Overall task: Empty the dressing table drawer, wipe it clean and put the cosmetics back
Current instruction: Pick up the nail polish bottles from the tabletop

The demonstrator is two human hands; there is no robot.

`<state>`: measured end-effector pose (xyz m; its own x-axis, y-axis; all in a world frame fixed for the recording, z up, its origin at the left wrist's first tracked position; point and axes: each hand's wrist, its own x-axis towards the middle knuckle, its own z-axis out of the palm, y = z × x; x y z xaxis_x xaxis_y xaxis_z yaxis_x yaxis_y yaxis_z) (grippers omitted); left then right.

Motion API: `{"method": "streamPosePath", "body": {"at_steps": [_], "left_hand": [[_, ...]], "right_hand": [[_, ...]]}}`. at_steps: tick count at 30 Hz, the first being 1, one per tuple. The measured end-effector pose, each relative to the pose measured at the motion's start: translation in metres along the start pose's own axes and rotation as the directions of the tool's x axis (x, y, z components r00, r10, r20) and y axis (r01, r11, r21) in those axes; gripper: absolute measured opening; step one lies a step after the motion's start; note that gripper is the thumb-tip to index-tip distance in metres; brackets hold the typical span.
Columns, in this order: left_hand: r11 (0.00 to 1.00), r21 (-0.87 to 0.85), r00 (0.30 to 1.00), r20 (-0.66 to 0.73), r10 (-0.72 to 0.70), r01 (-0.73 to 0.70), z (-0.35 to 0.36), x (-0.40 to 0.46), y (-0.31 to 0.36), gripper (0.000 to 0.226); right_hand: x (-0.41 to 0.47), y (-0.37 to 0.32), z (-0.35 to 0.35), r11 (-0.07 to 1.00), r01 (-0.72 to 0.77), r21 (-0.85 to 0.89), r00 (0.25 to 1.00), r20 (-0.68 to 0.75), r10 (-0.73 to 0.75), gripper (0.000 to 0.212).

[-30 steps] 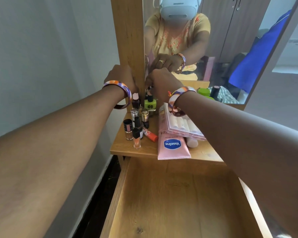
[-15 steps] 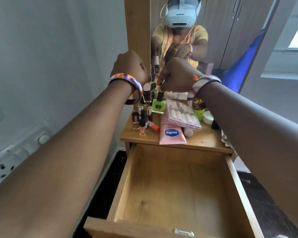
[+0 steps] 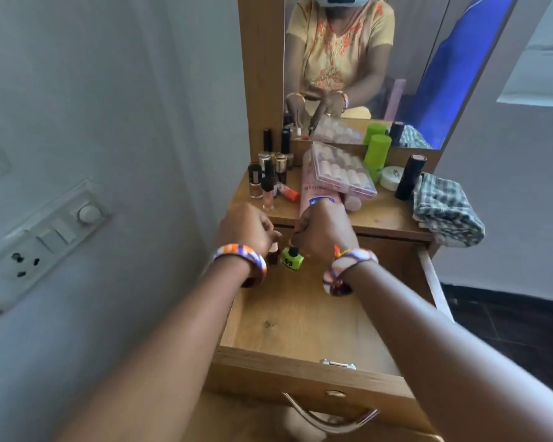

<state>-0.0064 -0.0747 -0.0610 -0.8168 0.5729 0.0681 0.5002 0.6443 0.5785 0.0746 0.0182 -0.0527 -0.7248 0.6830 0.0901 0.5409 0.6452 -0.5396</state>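
The wooden drawer (image 3: 304,317) stands pulled out under the dressing table top (image 3: 387,218). At its back left corner my left hand (image 3: 246,228) pinches the pale cap of a small dark nail polish bottle (image 3: 273,255). Beside it my right hand (image 3: 324,231) pinches the black cap of a green nail polish bottle (image 3: 291,259). Both bottles are upright, low in the drawer. On the table top remain several nail polish bottles (image 3: 267,177), a pink Vaseline tube (image 3: 313,191) and a clear case of pale sticks (image 3: 342,170).
A green-capped bottle (image 3: 376,151), a white jar (image 3: 391,177), a black tube (image 3: 409,177) and a folded checked cloth (image 3: 446,208) sit on the right of the top. A mirror (image 3: 364,59) rises behind. A wall with a switch plate (image 3: 42,240) is at left.
Both hands came down from the back of the table top into the drawer, carrying the green bottle and the dark bottle. The view tilted down.
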Motion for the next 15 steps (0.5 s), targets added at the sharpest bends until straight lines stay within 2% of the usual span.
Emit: {"method": "streamPosePath", "body": {"at_steps": [4,8,12,15], "left_hand": [[0.997,-0.036,0.995,-0.061,-0.076,0.074,0.024,0.004,-0.016,0.016],[0.997,-0.003,0.990,-0.116,-0.081,0.082,0.036,0.007,-0.018,0.020],[0.988,0.129,0.986,-0.159,-0.058,0.079,0.042,0.010,-0.018,0.024],[0.972,0.214,0.985,-0.162,-0.058,0.093,0.044,0.008,-0.017,0.025]], "right_hand": [[-0.009,0.009,0.035,0.991,-0.104,0.079,0.994,-0.004,0.105,0.018],[-0.007,0.011,0.048,0.972,-0.179,0.151,0.983,-0.015,0.183,0.023],[-0.003,0.011,0.058,0.956,-0.192,0.223,0.976,-0.060,0.210,0.027],[-0.001,0.014,0.068,0.929,-0.225,0.293,0.968,-0.043,0.248,0.031]]}}
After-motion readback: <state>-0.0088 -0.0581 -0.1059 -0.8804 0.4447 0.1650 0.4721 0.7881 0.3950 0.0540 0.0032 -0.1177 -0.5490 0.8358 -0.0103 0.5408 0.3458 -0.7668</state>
